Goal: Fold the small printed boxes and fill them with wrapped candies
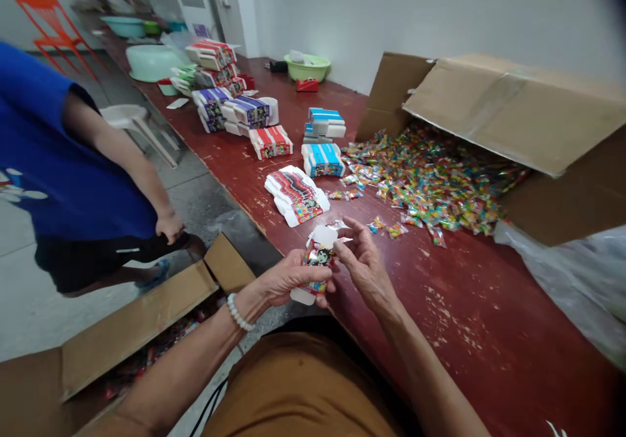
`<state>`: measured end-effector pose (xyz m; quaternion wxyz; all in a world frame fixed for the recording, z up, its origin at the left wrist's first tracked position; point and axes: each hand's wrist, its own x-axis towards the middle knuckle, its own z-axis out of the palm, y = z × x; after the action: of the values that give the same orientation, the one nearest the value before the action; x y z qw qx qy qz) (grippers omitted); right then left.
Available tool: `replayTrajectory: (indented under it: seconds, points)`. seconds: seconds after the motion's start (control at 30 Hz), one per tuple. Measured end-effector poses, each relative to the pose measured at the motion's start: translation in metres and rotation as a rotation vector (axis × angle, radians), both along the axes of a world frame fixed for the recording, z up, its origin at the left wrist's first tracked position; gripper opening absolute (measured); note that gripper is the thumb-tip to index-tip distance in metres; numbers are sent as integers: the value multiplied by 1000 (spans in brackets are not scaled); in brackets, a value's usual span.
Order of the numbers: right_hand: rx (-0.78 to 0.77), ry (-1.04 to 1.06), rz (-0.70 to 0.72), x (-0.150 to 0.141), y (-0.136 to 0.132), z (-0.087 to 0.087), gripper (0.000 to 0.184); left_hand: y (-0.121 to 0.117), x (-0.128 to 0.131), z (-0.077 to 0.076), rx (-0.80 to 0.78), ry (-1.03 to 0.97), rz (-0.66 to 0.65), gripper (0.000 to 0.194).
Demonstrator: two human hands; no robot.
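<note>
Printed carton (319, 257) held in L hand (288, 277) nr table (469, 280) edge, thumb + fingers closed round it. R hand (364, 261) half-curled, thumb nr carton's upper flap (323, 234); can't tell if that's pinched.

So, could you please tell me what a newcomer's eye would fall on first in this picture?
Probably the heap of small, bright wrapped packets, spilling from a cardboard box onto the red table at the right. Next might come the printed carton with white flaps, held in the left hand at the table's near edge, with the right hand close beside it. A person in blue stands far left.
</note>
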<state>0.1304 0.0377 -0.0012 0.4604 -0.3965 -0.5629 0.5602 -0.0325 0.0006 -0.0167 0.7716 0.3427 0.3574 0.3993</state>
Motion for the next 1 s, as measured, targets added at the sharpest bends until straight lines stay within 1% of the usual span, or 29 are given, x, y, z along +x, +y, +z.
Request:
replayTrajectory:
  seconds: [0.03, 0.1, 0.13, 0.17, 0.2, 0.23, 0.27, 0.33, 0.4, 0.47, 0.53, 0.57, 0.63, 0.73, 0.8, 0.87, 0.93, 1.0]
  points:
    - [-23, -3, 23, -2, -2, -1, 49, -1, 2, 0, 3, 19, 48, 39]
    - [-80, -28, 97, -4, -6, -3, 36, -4, 8, -2, 16, 44, 155, 41]
    - [-104, -57, 131, -4, -8, -5, 30, -6, 11, -3, 15, 45, 187, 44]
    - [-113, -90, 116, -3, -9, -8, 29, -7, 13, -5, 12, 46, 205, 47]
    - [-103, -128, 69, -2, -9, -11, 30, -8, 15, -6, 15, 44, 214, 49]
    - [-82, -170, 32, 0, -8, -14, 30, -8, 17, -7, 60, 96, 234, 47]
    - [-56, -208, -5, 2, -7, -16, 30, -9, 17, -8, 102, 180, 272, 45]
    - [-10, -272, -51, 5, -4, -20, 32, -12, 18, -10, 182, 375, 389, 45]
    - [12, -291, -75, 6, -2, -23, 35, -17, 20, -11, 245, 522, 514, 55]
    - [2, -240, -108, 3, -2, -25, 43, -23, 23, -13, 325, 588, 581, 64]
    - [2, -161, -158, -1, -5, -26, 58, -28, 26, -14, 424, 641, 600, 63]
    - [22, -138, -182, -3, -7, -27, 62, -29, 27, -15, 465, 670, 605, 59]
    - [86, -132, -216, -5, -12, -29, 57, -29, 28, -16, 502, 698, 599, 49]
    - [112, -174, -256, -5, -16, -29, 48, -25, 26, -17, 428, 606, 526, 37]
    - [100, -207, -258, -3, -17, -27, 49, -23, 24, -19, 373, 529, 466, 40]
    - [107, -238, -241, -1, -15, -26, 50, -21, 23, -20, 361, 468, 432, 53]
    - [133, -254, -218, 1, -13, -25, 49, -20, 25, -21, 351, 384, 426, 64]
    - [155, -269, -178, 1, -11, -24, 47, -19, 27, -21, 301, 239, 442, 61]
